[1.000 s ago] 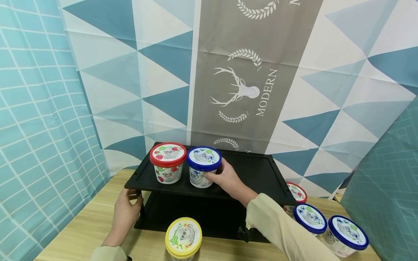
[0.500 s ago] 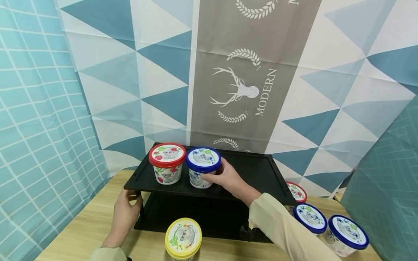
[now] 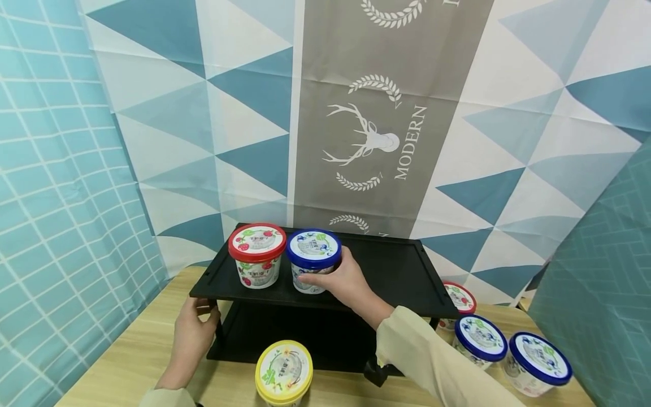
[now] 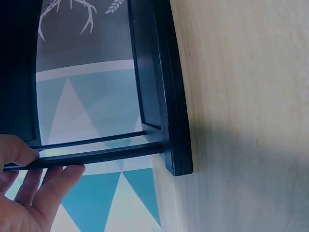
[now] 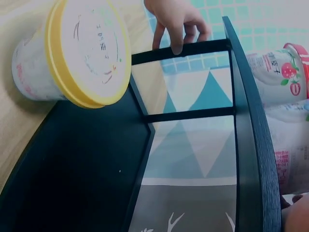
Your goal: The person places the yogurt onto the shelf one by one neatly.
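A black two-tier shelf [image 3: 391, 268] stands on the wooden table. On its upper tier a red-lidded tub [image 3: 257, 244] and a blue-lidded tub [image 3: 313, 249] sit side by side at the left. My right hand [image 3: 351, 282] holds the blue-lidded tub from its right side, thumb across the front; the other fingers are mostly hidden behind it. Below the upper tier, my left hand [image 3: 193, 336] grips the front left post. The left wrist view shows fingers and thumb around that post [image 4: 111, 155]. In the right wrist view only a bit of my right hand [image 5: 297, 217] shows.
A yellow-lidded tub [image 3: 283, 373] stands on the table before the shelf. To the right are another red-lidded tub [image 3: 460, 298] and two blue-lidded tubs, one nearer the shelf [image 3: 480, 339] and one farther right [image 3: 539, 362]. Patterned cloth [image 3: 254, 141] hangs behind.
My right thumb has slid left across the front of the blue-lidded tub, which stays beside the red-lidded one. The left hand keeps its grip on the post. The head view has shifted slightly.
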A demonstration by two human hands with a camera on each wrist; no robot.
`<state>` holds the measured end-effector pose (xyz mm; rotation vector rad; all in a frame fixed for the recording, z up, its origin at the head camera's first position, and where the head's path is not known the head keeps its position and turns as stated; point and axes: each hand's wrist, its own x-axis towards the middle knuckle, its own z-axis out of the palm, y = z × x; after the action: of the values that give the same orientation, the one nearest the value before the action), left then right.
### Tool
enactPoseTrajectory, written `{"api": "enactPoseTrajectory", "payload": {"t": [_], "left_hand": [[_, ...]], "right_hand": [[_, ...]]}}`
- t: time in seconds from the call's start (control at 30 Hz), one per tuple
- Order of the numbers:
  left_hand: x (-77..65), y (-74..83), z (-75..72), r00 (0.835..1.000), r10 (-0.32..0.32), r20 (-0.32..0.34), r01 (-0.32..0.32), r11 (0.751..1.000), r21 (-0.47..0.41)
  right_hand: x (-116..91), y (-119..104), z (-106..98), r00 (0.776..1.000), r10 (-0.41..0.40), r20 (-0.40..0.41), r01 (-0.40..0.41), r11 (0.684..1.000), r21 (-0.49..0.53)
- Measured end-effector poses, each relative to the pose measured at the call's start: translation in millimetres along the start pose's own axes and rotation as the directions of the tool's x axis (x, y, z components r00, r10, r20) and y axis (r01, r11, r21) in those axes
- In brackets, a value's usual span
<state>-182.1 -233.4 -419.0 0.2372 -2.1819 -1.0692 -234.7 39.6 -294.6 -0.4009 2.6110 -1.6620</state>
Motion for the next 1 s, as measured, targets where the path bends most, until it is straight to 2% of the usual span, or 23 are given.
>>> {"api": "enactPoseTrajectory", "payload": {"t": [0.13,0.3,0.53,0.73,1.0], "left_hand": [[-0.1,0.1,0.6,1.000,0.003,-0.002,-0.003,1.000,0.001],[1.0,0.6,2.1,1.000,0.012,-0.002,-0.012,1.000,-0.010],[-1.7,-2.5,0.7,1.000,-0.008,-0.007,0.008,1.000,-0.011],[-0.8,-3.2,0.5,1.000,0.004,0.010,-0.003,1.000,-0.016],[-0.8,-1.7,0.4,1.000,0.003,0.013,-0.003,1.000,-0.004]], "right_hand": [[-0.9,-1.9,2.2,0.999,0.037,-0.038,-0.037,0.999,0.008],[-1.5,-1.5,0.8,0.999,0.025,-0.029,-0.024,0.999,0.024],[0.9,-1.2,-6.4,0.997,-0.027,0.076,0.025,0.999,0.035],[4.1,1.7,-13.3,0.985,-0.061,0.162,0.049,0.996,0.073],[5.5,10.0,-18.9,0.971,-0.106,0.213,0.086,0.991,0.101]]}}
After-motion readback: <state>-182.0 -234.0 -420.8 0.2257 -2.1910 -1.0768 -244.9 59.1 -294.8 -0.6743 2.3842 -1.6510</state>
